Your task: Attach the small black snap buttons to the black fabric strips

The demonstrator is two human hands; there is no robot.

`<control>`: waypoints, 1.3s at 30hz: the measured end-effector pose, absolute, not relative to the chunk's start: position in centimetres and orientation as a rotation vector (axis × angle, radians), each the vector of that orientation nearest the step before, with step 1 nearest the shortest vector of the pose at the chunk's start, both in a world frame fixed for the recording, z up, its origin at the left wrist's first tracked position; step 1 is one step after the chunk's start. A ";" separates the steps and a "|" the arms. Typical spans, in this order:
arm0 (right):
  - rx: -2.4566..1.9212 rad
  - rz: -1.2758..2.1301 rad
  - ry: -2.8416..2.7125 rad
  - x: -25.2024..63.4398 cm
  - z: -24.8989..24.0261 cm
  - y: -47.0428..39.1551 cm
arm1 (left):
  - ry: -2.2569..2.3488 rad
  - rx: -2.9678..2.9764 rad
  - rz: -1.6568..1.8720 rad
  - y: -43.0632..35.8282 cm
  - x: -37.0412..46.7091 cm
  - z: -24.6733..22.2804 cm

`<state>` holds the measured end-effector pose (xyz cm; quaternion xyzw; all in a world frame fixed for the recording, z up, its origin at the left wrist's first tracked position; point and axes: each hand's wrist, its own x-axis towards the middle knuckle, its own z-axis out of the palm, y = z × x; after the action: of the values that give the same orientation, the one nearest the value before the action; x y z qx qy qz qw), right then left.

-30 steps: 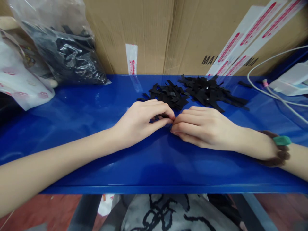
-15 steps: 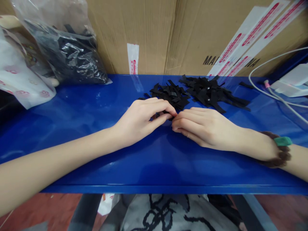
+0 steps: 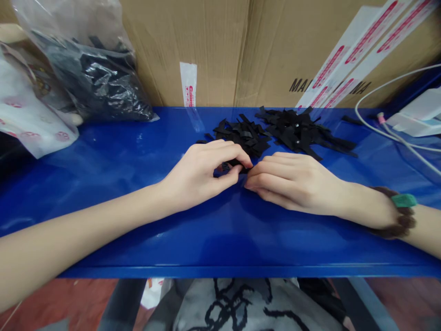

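Observation:
Over the middle of the blue table (image 3: 131,156), my left hand (image 3: 210,168) pinches a small black fabric strip (image 3: 245,169) between thumb and fingers. My right hand (image 3: 289,181) meets it from the other side, its fingers closed at the strip's other end; much of the strip is hidden by the fingertips. Just beyond the hands lies a pile of short black strips (image 3: 253,138). To its right is a second pile of longer black strips (image 3: 303,133), with small shiny spots on some of them.
A cardboard box (image 3: 213,41) with strips of tape stands along the back edge. At back left is a clear plastic bag (image 3: 106,78) of black pieces beside a white printed bag (image 3: 37,110). A white cable (image 3: 360,108) and a white device (image 3: 418,115) lie at right.
The left thumb has drawn back slightly from the index fingertip, and a little more of the black strip shows. Both hands otherwise hold their places.

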<state>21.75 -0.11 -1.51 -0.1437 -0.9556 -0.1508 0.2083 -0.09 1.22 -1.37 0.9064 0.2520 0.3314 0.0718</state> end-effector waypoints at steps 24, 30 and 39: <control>-0.436 -0.407 -2.655 21.7 -1.3 -0.2 | 0.774 2.732 0.990 1.4 -0.1 -1.2; -0.411 -0.403 -2.669 21.6 -1.4 -0.1 | 0.783 2.726 0.972 1.4 -0.1 -1.1; -0.411 -0.385 -2.693 21.8 -2.0 0.1 | 0.761 2.717 0.947 1.3 -0.1 -1.3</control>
<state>21.82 0.06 -1.96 -0.1464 -0.9603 -0.1374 0.1938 -0.05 1.28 -1.31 0.9098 0.2548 0.3170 0.0826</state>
